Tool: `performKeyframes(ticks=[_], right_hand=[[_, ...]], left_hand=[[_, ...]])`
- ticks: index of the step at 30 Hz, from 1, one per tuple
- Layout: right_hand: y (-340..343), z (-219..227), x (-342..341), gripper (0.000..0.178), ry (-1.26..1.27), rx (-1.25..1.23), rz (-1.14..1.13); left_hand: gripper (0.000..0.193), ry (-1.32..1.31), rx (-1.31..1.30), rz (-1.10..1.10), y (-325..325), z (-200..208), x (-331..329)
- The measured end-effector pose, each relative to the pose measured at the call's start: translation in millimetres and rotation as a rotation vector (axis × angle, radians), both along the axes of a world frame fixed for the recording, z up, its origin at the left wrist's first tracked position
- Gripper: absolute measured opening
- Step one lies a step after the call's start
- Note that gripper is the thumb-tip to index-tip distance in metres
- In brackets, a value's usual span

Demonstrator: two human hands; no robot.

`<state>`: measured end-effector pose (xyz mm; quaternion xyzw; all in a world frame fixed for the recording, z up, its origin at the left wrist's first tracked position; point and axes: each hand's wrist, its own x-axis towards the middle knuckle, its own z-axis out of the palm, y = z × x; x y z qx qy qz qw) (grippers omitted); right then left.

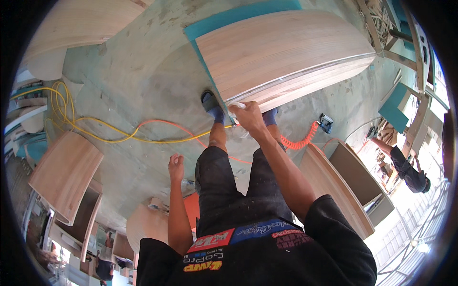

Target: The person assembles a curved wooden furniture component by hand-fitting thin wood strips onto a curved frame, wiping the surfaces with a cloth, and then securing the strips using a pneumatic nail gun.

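Observation:
My right hand (249, 117) is closed round a small white object (235, 106), mostly hidden by the fingers, so its kind cannot be made out. It is at the near left corner of a large pale wooden cabinet or box (286, 52). A grey groove runs along the cabinet's long edge, between its broad panel and the narrower side. Underneath lies a teal sheet (238, 18). Off to the left, away from the cabinet, my left hand (175, 167) hangs with its fingers curled in and nothing visible in them.
A yellow hose (114, 140) and an orange hose (162, 122) cross the floor by my feet. At the right, a coiled orange hose (300, 143) leads to a nail gun (326, 123). Wooden cabinets (69, 174) stand around. Another person (411, 174) works at far right.

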<state>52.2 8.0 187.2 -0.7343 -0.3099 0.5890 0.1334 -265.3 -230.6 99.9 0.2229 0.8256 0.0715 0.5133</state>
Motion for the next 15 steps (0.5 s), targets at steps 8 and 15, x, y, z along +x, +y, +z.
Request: performKeyframes(ticks=[8, 15], right_hand=[[-31, 54, 58, 0.04, 0.171, 0.177, -0.019], [-106, 83, 171, 0.079, -0.089, 0.601, 0.248]], left_hand=[[0.046, 0.035, 0.08, -0.227, 55, 16, 18], [0.036, 0.108, 0.253, -0.326, 98, 26, 28]])
